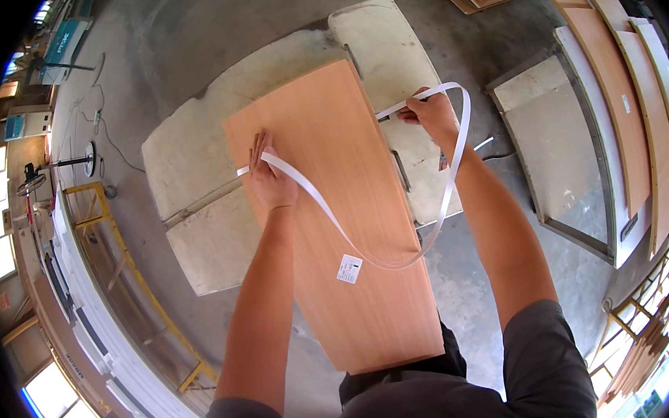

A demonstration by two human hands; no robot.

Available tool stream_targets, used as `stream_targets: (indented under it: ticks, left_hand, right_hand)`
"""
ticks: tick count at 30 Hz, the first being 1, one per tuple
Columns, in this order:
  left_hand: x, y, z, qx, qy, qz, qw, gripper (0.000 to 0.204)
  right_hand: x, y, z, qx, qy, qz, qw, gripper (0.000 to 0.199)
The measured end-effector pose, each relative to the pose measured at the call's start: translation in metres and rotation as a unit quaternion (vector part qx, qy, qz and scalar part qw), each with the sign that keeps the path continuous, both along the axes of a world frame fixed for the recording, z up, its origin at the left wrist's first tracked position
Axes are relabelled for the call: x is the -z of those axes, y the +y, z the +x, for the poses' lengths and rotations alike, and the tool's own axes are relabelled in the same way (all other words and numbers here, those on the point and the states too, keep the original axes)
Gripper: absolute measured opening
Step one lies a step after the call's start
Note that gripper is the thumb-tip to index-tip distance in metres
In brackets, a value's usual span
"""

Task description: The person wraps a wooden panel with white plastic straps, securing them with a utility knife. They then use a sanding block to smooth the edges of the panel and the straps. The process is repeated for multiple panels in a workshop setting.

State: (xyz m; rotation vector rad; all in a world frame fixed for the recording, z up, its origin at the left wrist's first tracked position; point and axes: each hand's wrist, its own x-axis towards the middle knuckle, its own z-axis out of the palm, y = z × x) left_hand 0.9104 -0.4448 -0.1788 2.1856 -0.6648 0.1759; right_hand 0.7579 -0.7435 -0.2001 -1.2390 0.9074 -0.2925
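Centrally, board: a wood-grain panel (364,176) lies across the pale bench (215,125), its near end jutting toward the wearer's body.
Strip: a white flexible band (449,185) bows between the two hands, its loop dipping over the panel's right edge.
Left grip: the left hand (272,182), above the panel's left edge, has fingers extended and pinches the band near its end.
Right grip: the right hand (435,115), beyond the panel's right edge, has fingers curled, pinching the band.
Sticker: a white printed label (348,269) marks the near half.
Right side: stacked boards (616,125).
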Motion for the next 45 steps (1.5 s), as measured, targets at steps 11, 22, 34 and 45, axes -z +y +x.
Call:
stream_targets:
  ticks: [11,22,34,45]
  left_hand:
    - [-0.002,0.001,0.001,0.000,-0.001,0.028,1.000,0.052]
    - [0.001,0.002,0.002,0.012,-0.018,0.030,0.999,0.047]
    - [-0.001,-0.003,-0.002,-0.023,-0.036,0.078,0.996,0.042]
    - [-0.005,-0.003,-0.002,-0.020,-0.046,0.093,0.994,0.034]
  right_hand:
    - [-0.026,0.024,-0.009,0.025,0.125,-0.319,0.939,0.013]
    - [-0.036,0.044,0.000,0.010,0.173,-0.294,0.940,0.016]
    - [0.003,0.023,-0.003,0.043,0.060,-0.036,0.997,0.012]
    - [-0.073,-0.040,-0.027,-0.067,0.015,-0.164,0.984,0.026]
